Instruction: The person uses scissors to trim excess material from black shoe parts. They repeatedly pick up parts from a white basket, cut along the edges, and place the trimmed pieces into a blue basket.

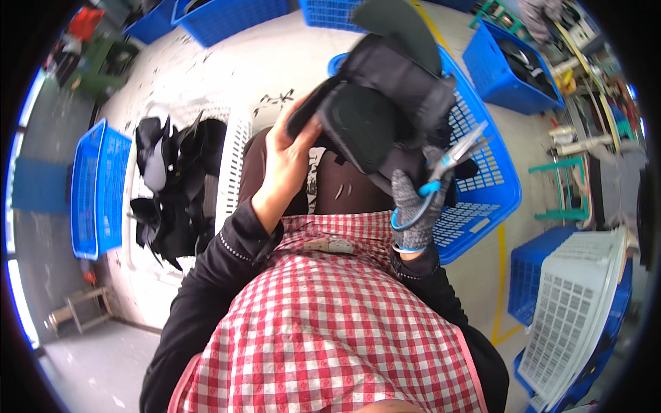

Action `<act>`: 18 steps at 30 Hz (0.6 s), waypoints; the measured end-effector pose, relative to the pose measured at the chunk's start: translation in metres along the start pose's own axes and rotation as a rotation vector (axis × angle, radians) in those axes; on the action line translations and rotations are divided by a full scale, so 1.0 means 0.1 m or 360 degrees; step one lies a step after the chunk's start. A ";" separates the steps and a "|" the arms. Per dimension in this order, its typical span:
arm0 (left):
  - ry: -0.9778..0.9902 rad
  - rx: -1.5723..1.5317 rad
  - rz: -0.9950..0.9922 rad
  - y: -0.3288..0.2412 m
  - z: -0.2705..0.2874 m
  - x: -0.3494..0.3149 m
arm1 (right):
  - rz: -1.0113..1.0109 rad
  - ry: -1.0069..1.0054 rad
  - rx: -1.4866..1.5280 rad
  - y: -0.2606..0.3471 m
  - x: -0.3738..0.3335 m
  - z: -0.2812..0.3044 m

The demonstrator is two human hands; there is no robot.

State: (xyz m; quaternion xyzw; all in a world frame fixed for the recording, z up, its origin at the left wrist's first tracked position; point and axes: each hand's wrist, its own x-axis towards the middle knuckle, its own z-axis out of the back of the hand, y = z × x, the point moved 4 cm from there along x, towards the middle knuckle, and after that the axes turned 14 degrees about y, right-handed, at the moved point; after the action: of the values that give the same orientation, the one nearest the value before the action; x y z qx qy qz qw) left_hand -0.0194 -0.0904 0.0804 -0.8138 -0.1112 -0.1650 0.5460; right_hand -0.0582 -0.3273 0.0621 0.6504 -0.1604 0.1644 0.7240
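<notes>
My bare left hand (288, 157) grips the left edge of a black padded piece (361, 124) with curved flaps, held up above my lap. Its exact kind I cannot make out. A broad flap at its top is smeared by motion. My right hand (415, 210), in a grey knitted glove, is closed on scissors (451, 160) with blue handles. Their blades point up and to the right, beside the right side of the padded piece. Part of the gloved fingers is hidden behind the scissors and the piece.
A blue basket (506, 196) stands by my right knee, partly covered by the padded piece. On my left, a white basket (236, 162) holds several black pieces (172, 224). More blue crates (237, 20) line the far side. Stacked crates (571, 296) stand at the right.
</notes>
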 end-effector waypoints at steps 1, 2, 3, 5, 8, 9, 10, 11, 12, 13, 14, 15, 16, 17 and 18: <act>-0.0021 0.0003 0.0085 0.03 0.03 -0.01 | 0.0052 -0.0021 -0.0042 -0.05 -0.02 -0.01; -0.0006 -0.0017 0.0137 0.04 0.04 0.03 | -0.0146 -0.0036 0.0042 -0.14 -0.01 -0.02; -0.0025 -0.0062 0.0184 0.06 0.06 0.02 | -0.0132 0.0007 -0.0035 -0.19 0.00 -0.04; -0.0109 -0.0135 0.0323 0.10 0.12 0.04 | -0.0191 0.0030 -0.0131 -0.25 -0.02 -0.03; -0.0170 -0.0359 0.0470 0.19 0.23 0.05 | -0.0094 0.0127 -0.0398 -0.33 -0.10 -0.04; -0.0176 -0.0400 0.0490 0.23 0.25 0.04 | 0.0033 0.0180 -0.0599 -0.33 -0.14 -0.03; -0.0156 -0.0453 0.0517 0.27 0.29 0.03 | 0.0055 0.0149 -0.0628 -0.36 -0.19 -0.05; -0.0140 -0.0514 0.0474 0.29 0.31 0.02 | -0.0015 0.0176 -0.0445 -0.43 -0.22 -0.04; -0.0265 -0.0304 0.0527 0.32 0.39 -0.01 | -0.0190 0.0102 -0.0089 -0.52 -0.29 -0.06; -0.0301 -0.0134 0.0517 0.31 0.44 -0.04 | -0.0350 0.0069 0.0134 -0.60 -0.31 -0.07; -0.0261 -0.0015 0.0414 0.31 0.47 -0.04 | -0.0453 0.0114 0.0228 -0.66 -0.33 -0.12; -0.0508 0.0056 0.0758 0.37 0.59 -0.12 | -0.0505 0.0171 0.0153 -0.70 -0.34 -0.18; -0.0429 -0.0032 0.0600 0.37 0.60 -0.08 | -0.0628 0.0219 0.0195 -0.75 -0.33 -0.27; -0.0411 0.0284 0.0579 0.32 0.68 -0.06 | -0.0640 0.0245 0.0224 -0.79 -0.30 -0.35; -0.0596 0.0025 0.0467 0.32 0.74 -0.05 | -0.0620 0.0276 0.0256 -0.80 -0.27 -0.46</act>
State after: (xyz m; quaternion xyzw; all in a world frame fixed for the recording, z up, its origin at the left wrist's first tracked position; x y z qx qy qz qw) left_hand -0.0010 -0.0339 0.0250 -0.8334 -0.0923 0.0709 0.5403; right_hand -0.0457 -0.2899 -0.0255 0.7082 0.0446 0.0891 0.6990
